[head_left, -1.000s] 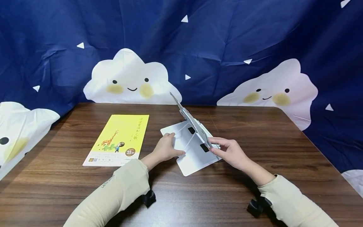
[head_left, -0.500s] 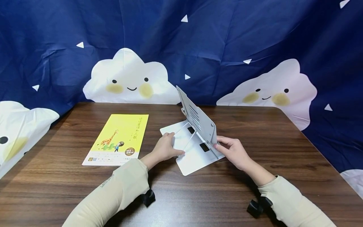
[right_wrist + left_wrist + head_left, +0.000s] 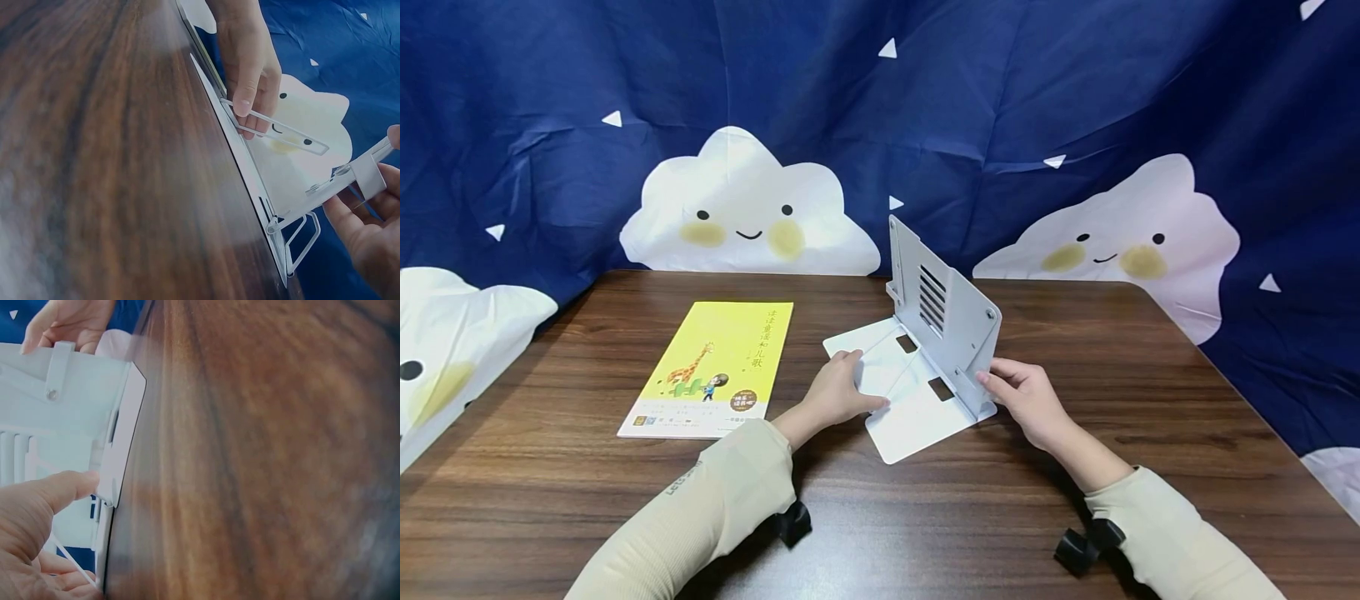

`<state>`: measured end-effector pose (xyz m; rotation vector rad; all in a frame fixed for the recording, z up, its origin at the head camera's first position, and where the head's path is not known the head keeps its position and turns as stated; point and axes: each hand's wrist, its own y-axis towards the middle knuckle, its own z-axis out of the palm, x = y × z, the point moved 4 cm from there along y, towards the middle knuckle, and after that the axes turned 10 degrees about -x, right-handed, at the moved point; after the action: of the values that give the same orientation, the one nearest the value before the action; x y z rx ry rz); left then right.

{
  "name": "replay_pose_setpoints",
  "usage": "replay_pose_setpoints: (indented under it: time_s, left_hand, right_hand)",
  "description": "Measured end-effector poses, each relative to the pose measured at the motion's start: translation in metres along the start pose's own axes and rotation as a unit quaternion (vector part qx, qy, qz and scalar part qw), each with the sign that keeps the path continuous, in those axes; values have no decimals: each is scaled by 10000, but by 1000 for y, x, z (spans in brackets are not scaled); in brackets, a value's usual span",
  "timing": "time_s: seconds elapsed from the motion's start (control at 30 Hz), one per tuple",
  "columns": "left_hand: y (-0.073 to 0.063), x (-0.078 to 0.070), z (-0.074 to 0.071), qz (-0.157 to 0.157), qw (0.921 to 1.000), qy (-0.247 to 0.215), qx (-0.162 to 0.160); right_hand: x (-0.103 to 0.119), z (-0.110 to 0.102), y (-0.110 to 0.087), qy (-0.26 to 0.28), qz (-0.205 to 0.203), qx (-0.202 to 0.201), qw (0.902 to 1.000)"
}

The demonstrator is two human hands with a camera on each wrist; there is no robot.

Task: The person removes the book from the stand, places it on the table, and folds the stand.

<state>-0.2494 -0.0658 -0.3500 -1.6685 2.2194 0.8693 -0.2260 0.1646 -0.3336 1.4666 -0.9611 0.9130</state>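
Note:
A white metal book stand rests on the table, its slotted back panel raised and leaning steeply off the flat base. My left hand grips the base's left front part, thumb and fingers spread along it. In the right wrist view, a wire page holder sticks out beside that hand's fingers. My right hand pinches the lower right edge of the raised panel; part of its fingers is hidden behind it in the head view. A hinged wire leg shows below the panel in the right wrist view.
A yellow book with a giraffe on its cover lies flat to the left of the stand. The brown wooden table reaches back to a blue curtain printed with clouds.
The slotted panel has swung up and to the right, away from the base, with my right hand moving along at its edge. My left hand has stayed on the base.

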Motion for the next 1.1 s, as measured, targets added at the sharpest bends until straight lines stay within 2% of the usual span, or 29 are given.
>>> replay_pose_setpoints:
  time_s: [0.73, 1.1]
  left_hand:
    - [-1, -6, 2, -157, 9990, 384, 161]
    - [-2, -9, 3, -184, 9985, 461, 217]
  right_hand:
    - [0, -3, 0, 339, 274, -57, 9990]
    - [0, -4, -1, 323, 297, -26, 9990]
